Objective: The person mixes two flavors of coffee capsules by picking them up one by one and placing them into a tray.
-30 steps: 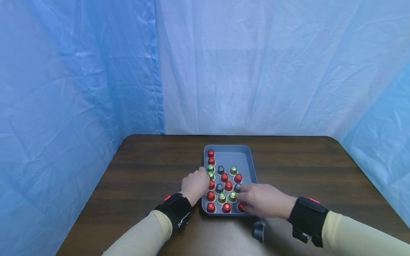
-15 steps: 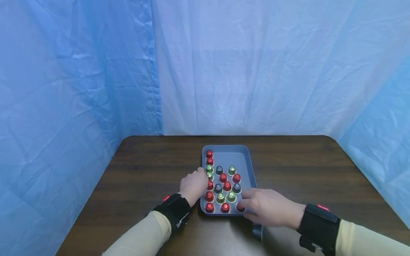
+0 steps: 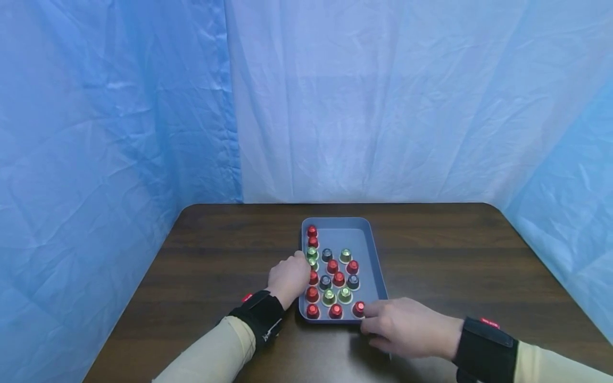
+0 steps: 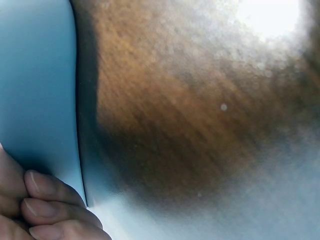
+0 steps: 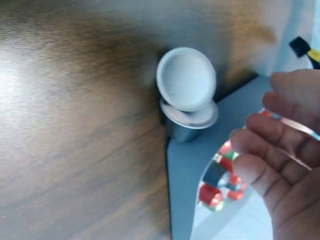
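My left hand (image 3: 289, 277) grips the left rim of a blue-grey tray (image 3: 354, 234); in the left wrist view its fingers (image 4: 55, 192) curl at the tray's edge. Coffee capsules stand upside down in the tray, such as a red capsule (image 3: 312, 294), a green capsule (image 3: 345, 294) and a dark capsule (image 3: 353, 282). Beside the tray's near right corner, my right hand (image 3: 407, 325) holds nothing, its fingers loosely bent. Its fingertips are right by a red corner capsule (image 3: 358, 309). In the right wrist view, two dark capsules with silver lids (image 5: 186, 80) lie against the tray's outer side.
The tray stands on a dark wooden table (image 3: 230, 239). Behind and at the sides hang blue sheets (image 3: 311, 106). From the head, my right hand hides most of the loose capsules outside the tray.
My right hand has drawn back from the tray's capsules toward the near right, uncovering the red corner capsule and covering the loose dark capsule on the table. The left hand stays at the rim.
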`<state>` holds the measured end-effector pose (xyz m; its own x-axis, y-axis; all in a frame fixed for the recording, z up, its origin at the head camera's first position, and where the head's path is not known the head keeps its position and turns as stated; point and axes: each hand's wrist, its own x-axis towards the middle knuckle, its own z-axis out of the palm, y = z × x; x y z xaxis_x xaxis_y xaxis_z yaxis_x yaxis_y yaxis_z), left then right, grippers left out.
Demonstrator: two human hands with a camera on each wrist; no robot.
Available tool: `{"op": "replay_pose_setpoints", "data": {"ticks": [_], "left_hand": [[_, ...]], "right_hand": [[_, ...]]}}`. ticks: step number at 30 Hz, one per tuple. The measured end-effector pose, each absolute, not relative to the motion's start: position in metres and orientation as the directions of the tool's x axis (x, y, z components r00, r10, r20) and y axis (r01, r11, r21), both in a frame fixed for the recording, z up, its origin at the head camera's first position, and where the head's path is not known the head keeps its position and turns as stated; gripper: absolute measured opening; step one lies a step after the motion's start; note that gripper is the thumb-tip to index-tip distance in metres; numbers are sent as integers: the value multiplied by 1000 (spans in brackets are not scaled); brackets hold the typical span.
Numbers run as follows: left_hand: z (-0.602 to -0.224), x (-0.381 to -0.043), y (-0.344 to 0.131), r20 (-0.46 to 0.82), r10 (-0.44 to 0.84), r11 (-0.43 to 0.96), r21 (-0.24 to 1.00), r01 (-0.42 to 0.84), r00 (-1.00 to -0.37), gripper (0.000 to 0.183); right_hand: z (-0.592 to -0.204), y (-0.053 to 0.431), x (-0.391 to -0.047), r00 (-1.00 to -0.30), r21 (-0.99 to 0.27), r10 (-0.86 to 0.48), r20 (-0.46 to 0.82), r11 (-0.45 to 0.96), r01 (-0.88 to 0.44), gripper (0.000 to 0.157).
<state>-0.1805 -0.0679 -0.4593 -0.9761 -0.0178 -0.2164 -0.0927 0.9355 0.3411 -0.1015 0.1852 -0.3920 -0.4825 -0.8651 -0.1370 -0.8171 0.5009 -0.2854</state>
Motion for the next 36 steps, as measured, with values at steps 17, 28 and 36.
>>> {"op": "replay_pose_setpoints", "data": {"ticks": [17, 28, 36], "left_hand": [[-461, -180, -68, -207, -20, 937, 337, -91, -978, 40], [-463, -184, -66, -201, -28, 942, 323, -93, -979, 36], [-463, -182, -67, -192, -16, 941, 328, -79, -981, 40]], "right_hand": [[-408, 196, -94, -318, 22, -928, -196, 320, -947, 24], [-415, 202, -94, -332, 70, -909, -251, 325, -943, 26], [-419, 205, -94, -323, 131, -916, -238, 300, -945, 25]]}}
